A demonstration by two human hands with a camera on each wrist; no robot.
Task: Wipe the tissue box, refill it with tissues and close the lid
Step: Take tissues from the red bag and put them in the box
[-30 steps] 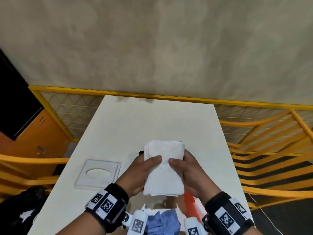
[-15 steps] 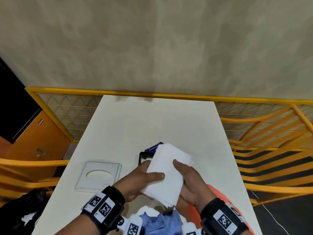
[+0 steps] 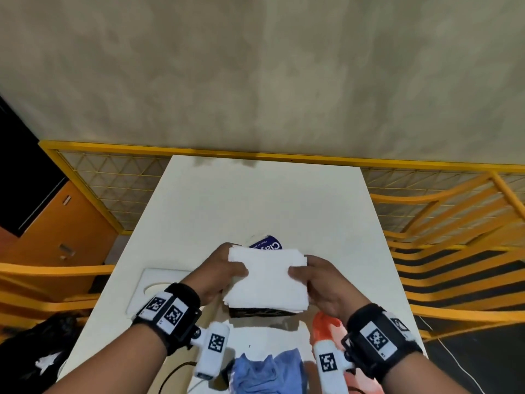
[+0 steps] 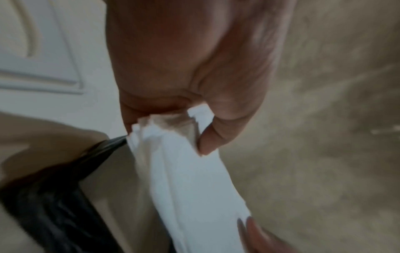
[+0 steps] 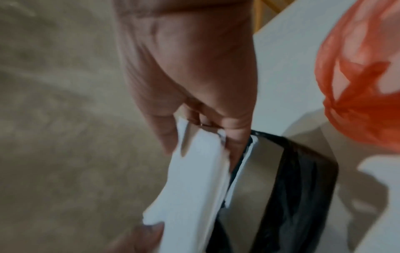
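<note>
A flat stack of white tissues (image 3: 267, 280) lies level over the dark tissue box (image 3: 261, 311), whose front wall shows just under it. My left hand (image 3: 224, 275) grips the stack's left edge, thumb on top, and my right hand (image 3: 312, 277) grips its right edge the same way. The left wrist view shows the tissues (image 4: 190, 179) pinched above the box's black rim (image 4: 65, 196). In the right wrist view the stack (image 5: 194, 184) hangs over the open box (image 5: 281, 179). The white lid (image 3: 159, 288) with an oval hole lies on the table to the left.
A blue tissue packet (image 3: 267, 243) lies behind the box. An orange plastic bag (image 3: 324, 328) sits at the near right and a blue cloth (image 3: 267, 371) at the near edge of the white table (image 3: 255, 200). Yellow railings (image 3: 454, 251) surround the table.
The tissue stack, held upright and then tilted earlier, now lies flat and lower over the box. Both hands shifted to its side edges.
</note>
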